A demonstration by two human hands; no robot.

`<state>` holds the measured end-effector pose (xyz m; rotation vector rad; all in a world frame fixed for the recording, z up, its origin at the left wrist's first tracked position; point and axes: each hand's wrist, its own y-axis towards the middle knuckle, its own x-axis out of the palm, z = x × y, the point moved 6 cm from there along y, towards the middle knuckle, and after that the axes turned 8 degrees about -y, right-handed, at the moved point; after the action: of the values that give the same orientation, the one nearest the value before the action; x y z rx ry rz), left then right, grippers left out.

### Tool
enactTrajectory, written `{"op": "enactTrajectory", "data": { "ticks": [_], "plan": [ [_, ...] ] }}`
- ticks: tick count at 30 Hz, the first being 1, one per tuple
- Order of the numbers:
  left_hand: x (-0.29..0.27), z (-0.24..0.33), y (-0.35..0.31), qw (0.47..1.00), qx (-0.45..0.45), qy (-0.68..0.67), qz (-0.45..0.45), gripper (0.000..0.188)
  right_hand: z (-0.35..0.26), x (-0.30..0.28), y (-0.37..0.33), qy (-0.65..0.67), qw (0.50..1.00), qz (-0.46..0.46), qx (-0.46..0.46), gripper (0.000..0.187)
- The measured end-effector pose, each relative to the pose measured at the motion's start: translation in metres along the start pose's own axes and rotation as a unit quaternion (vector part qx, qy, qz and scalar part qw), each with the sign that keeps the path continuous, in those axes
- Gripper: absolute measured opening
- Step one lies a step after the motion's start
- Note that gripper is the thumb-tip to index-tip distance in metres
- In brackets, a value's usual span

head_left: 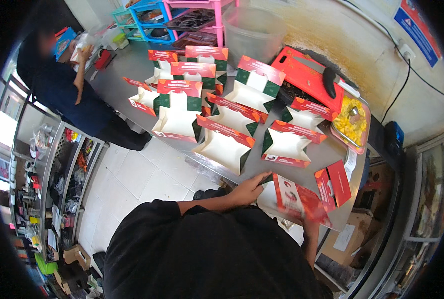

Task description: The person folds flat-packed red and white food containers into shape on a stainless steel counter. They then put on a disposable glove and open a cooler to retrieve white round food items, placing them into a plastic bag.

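Note:
At the table's near edge, a red and white cardboard food box (288, 195) is partly folded, its right part blurred. My left hand (247, 190) is closed on the box's left edge, thumb on top. On the other side, my right hand (310, 227) reaches up to the box's lower right; its fingers are hidden by the cardboard. A folded red box (333, 185) lies just right of the one I handle. Beyond my hands stand several open boxes, red and green outside and white inside, such as an open box (224, 144) and another open box (288, 142).
A metal table (327, 159) carries the boxes. At its far right are a red cutting board (302, 74) with a black-handled knife (328, 82) and a tray of yellow food (350, 119). A clear tub (254, 35) stands behind. Another person (67, 94) works at the far left.

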<state>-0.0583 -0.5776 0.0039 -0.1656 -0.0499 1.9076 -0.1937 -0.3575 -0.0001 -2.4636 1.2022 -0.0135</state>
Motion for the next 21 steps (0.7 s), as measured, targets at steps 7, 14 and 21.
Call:
{"op": "enactTrajectory", "data": {
  "ticks": [7, 14, 21],
  "plan": [
    [-0.009, -0.029, 0.005, 0.990, -0.142, -0.013, 0.004, 0.046, -0.072, -0.044, -0.015, -0.232, 0.921, -0.288, -0.117, 0.040],
    [-0.021, -0.024, 0.025, 0.987, -0.103, 0.021, 0.122, 0.048, -0.004, -0.092, 0.080, -0.596, 0.753, 0.145, -0.239, 0.077],
    [-0.013, -0.036, 0.037, 0.972, -0.055, 0.072, 0.218, 0.061, 0.036, -0.088, 0.071, -0.618, 0.744, 0.221, -0.129, 0.057]
  ]
}}
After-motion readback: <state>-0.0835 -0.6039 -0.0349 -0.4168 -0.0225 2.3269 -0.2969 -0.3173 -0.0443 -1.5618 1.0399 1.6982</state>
